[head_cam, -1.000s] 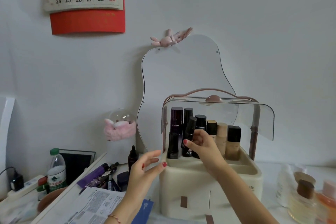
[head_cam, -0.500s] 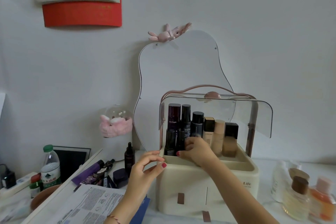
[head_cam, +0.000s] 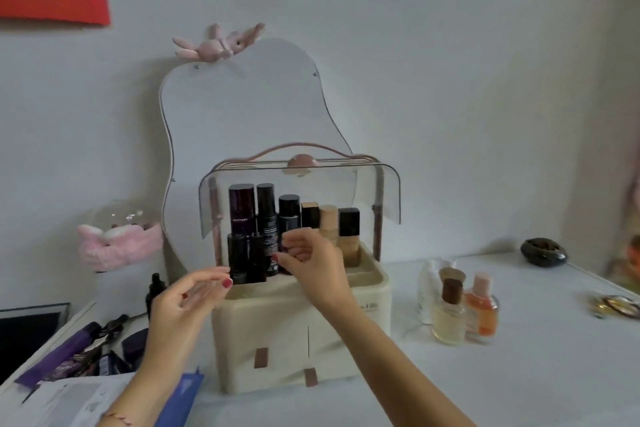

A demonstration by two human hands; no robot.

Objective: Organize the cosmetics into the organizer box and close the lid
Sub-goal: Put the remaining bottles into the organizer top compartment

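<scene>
Now the right hand (head_cam: 311,262) has its fingers curled at the front row of bottles (head_cam: 266,229) inside the organizer box (head_cam: 301,333); whether it grips one, I cannot tell. The left hand (head_cam: 188,298) hovers half open at the box's left front corner, holding nothing, and the clear lid (head_cam: 388,194) is raised. Labels are too blurred to read.

Soft, even, cool-toned light; moderate brightness. Shadows faint on the desk (head_cam: 519,374) and wall. Pale reflections on the clear lid (head_cam: 346,191) and mirror (head_cam: 256,114). Whole frame slightly soft; motion blur on both hands. Wide-angle bending at edges; right margin smeared.
</scene>
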